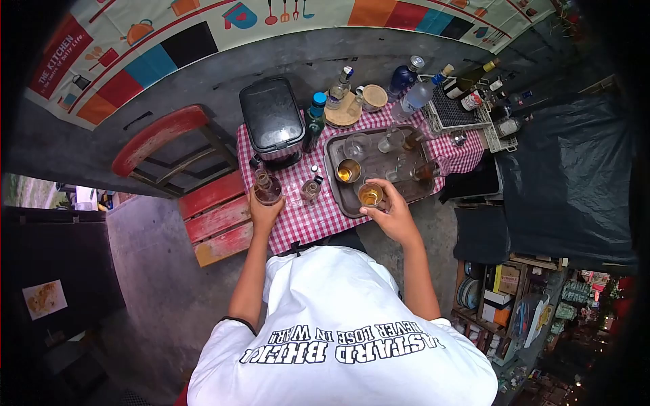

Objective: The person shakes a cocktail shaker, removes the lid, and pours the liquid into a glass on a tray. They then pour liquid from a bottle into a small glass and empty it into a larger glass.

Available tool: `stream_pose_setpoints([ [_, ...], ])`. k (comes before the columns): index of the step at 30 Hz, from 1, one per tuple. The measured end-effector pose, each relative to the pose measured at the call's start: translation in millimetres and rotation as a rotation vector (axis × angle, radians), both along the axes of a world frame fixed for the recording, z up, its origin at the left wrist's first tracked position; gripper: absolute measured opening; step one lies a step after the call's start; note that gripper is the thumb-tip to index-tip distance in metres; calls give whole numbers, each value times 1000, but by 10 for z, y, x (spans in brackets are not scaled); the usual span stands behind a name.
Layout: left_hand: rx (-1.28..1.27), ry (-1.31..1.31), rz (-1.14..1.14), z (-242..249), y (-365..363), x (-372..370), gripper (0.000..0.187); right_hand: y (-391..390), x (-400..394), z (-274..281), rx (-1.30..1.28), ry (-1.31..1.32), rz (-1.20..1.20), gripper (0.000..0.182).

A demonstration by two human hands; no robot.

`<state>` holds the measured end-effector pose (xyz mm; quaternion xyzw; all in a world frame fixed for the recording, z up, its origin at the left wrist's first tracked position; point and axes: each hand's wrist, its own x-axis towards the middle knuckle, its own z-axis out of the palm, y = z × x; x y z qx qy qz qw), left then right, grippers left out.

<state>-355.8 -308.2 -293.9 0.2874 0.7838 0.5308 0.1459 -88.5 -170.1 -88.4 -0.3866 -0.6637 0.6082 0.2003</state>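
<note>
My left hand [265, 211] is wrapped round a glass bottle [268, 188] over the near left part of the checked tablecloth. A glass of amber liquid [370, 195] is gripped between the thumb and fingers of my right hand [394, 215], above the front edge of a brown tray [332, 159]. Just behind it on the tray stands a second glass with amber liquid [348, 170]. Between my hands a small clear bottle [311, 190] rests on the red-and-white tablecloth [296, 220]. Several more glasses and small bottles occupy the tray.
A black lidded bin [273, 118] stands at the table's back left, beside a dark bottle with a blue cap [315, 122]. Tall bottles [414, 100] and a wire rack of bottles [463, 111] line the back right. A red wooden chair [215, 210] is on the left.
</note>
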Motion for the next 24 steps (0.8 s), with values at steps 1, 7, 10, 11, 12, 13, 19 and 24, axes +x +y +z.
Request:
stream_pose_setpoints([
  [1,9,-28,-3,41,26,1,72,-2,-20,11,2,-1,0,55],
  [7,-43,-50,-36,-52,161,-18,79,19,-91,-12,13,-24,11,55],
  [10,36,12,-65,-131,183,-1,81,57,-125,14,56,-28,30,54],
  [11,40,17,-64,-152,175,3,81,77,-132,25,52,-36,37,54],
  [12,28,16,-66,-172,159,12,82,98,-138,32,46,-44,46,54],
  [13,15,14,-67,-195,147,13,82,121,-143,34,47,-40,50,54],
  [19,-52,19,-45,-143,103,45,86,283,-133,-69,91,-13,86,53],
  [24,-121,-41,3,-137,66,128,93,417,-119,-55,109,-28,120,53],
])
